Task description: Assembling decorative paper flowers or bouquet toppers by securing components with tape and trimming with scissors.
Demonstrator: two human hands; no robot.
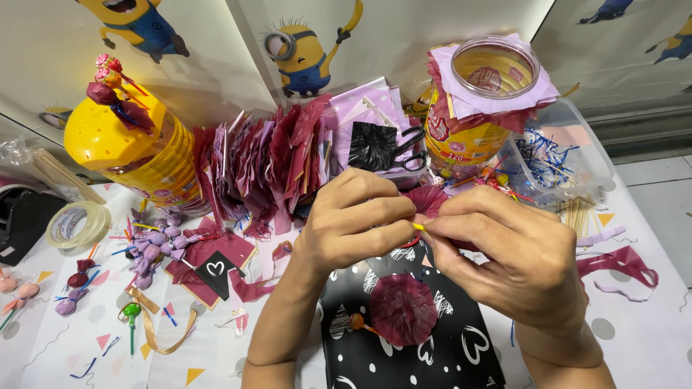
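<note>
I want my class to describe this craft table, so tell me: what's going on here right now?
A person is working over a crowded craft table. Both hands meet above a black sheet with white hearts: the left hand and right hand pinch a thin yellow stick with dark red crepe paper gathered at its end. A finished-looking dark red paper rosette lies on the sheet below. Wrapped purple lollipops, a tape roll and black scissors lie around.

Crinkled matt maroon paper flower (402, 308) lies on glossy black patterned paper (461, 346).
</note>
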